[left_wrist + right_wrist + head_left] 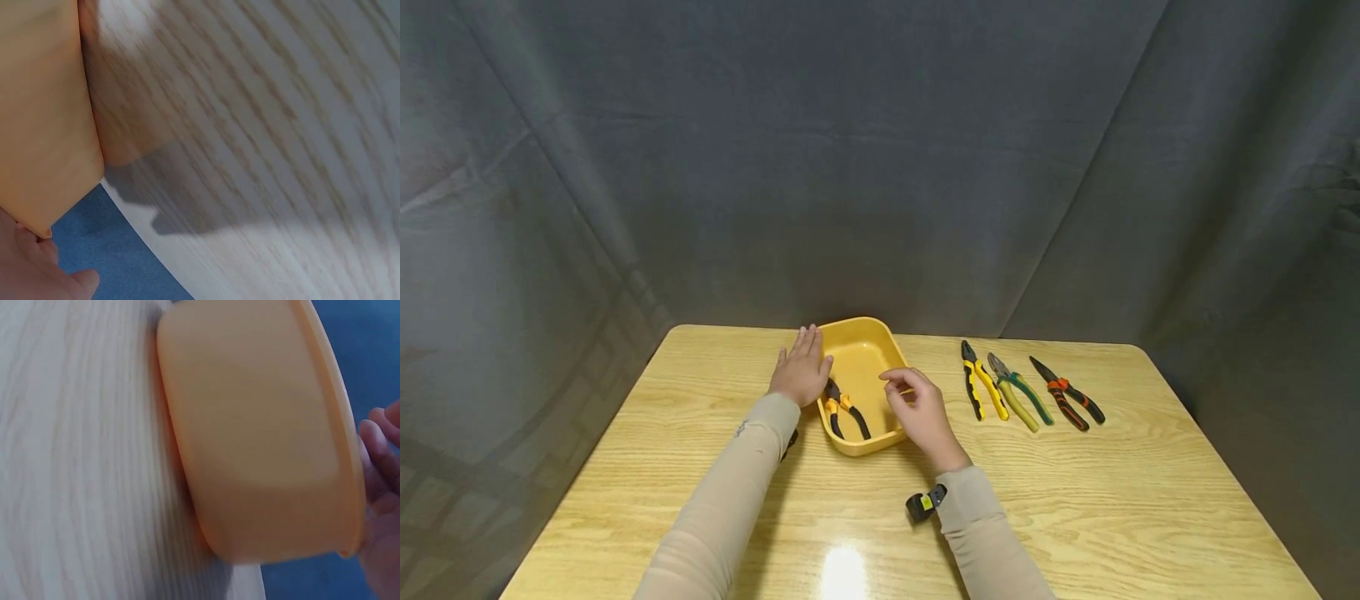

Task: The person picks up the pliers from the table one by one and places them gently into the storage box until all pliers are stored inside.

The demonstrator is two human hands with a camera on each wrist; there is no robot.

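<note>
The orange-handled pliers [844,410] lie lengthwise in the yellow tray [880,337], between both hands; the flat, spread left hand [801,371] rests on the rim, nearer than the loosely curled, empty right hand [921,412].

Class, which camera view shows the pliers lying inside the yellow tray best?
The head view: the pliers lie in plain sight on the floor of the yellow tray. Both wrist views show only the tray's outer wall, so the pliers are hidden there.

Both hands flank the yellow tray [880,335], the left hand [801,375] against its left wall, the right hand [921,408] over its right rim. Three pliers [1026,392] crowd the surface [1150,500] to the right; the near surface lies open.
</note>
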